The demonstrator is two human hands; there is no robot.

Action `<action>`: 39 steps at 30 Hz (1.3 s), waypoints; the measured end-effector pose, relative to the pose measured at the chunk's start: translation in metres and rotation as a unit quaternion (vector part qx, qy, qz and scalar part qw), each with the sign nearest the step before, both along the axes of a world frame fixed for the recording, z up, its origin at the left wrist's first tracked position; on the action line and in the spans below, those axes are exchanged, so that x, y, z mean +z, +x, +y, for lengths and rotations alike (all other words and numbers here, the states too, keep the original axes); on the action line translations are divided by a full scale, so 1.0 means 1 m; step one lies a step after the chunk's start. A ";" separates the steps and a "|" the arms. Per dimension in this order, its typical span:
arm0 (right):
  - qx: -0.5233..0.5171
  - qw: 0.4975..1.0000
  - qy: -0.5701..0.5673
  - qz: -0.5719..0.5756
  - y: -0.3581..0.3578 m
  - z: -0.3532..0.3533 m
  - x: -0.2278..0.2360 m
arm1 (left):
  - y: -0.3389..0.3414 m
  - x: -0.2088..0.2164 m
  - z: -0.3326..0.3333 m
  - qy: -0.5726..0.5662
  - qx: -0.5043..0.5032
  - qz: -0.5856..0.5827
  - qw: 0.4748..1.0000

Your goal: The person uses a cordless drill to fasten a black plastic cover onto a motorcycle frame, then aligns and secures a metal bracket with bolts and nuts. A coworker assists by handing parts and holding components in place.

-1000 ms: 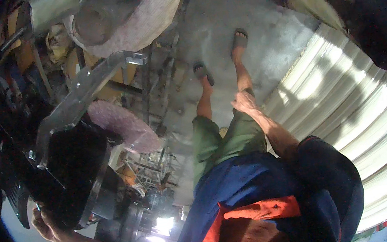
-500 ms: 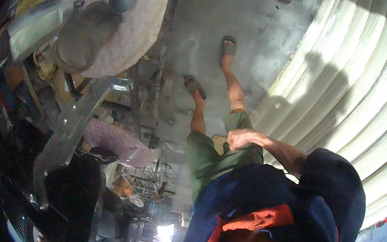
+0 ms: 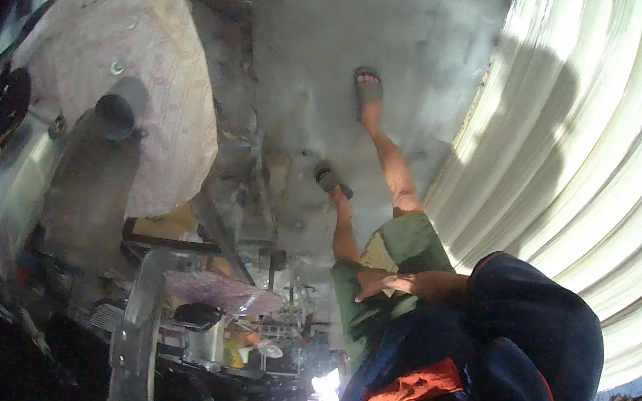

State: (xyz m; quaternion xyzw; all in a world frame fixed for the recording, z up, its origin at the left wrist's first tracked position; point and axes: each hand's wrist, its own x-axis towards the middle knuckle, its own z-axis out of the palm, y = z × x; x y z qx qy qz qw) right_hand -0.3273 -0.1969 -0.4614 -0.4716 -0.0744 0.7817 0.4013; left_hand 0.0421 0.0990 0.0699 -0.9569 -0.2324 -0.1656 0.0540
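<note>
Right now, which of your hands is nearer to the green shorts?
Right. The right hand rests flat on the green shorts at the thigh; the left hand is out of view.

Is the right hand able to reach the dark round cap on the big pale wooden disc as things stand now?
Probably not. The right hand rests against the green shorts at the thigh, while the dark round cap sits on the big pale wooden disc far across the grey concrete floor.
</note>
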 end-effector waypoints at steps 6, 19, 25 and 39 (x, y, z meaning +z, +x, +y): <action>-0.031 0.971 0.236 -0.009 -0.063 0.040 -0.020 | 0.029 -0.030 0.003 0.016 0.009 0.012 1.000; -0.142 0.971 -0.128 -0.141 0.023 -0.052 -0.261 | 0.037 -0.017 -0.003 0.037 0.041 0.010 0.998; -0.302 0.889 -0.234 -0.253 0.147 -0.089 -0.193 | -0.022 0.062 0.008 0.005 0.048 -0.055 0.997; -0.534 0.655 0.022 -0.534 0.629 -0.026 0.071 | -0.059 0.057 -0.012 -0.147 0.029 -0.220 0.964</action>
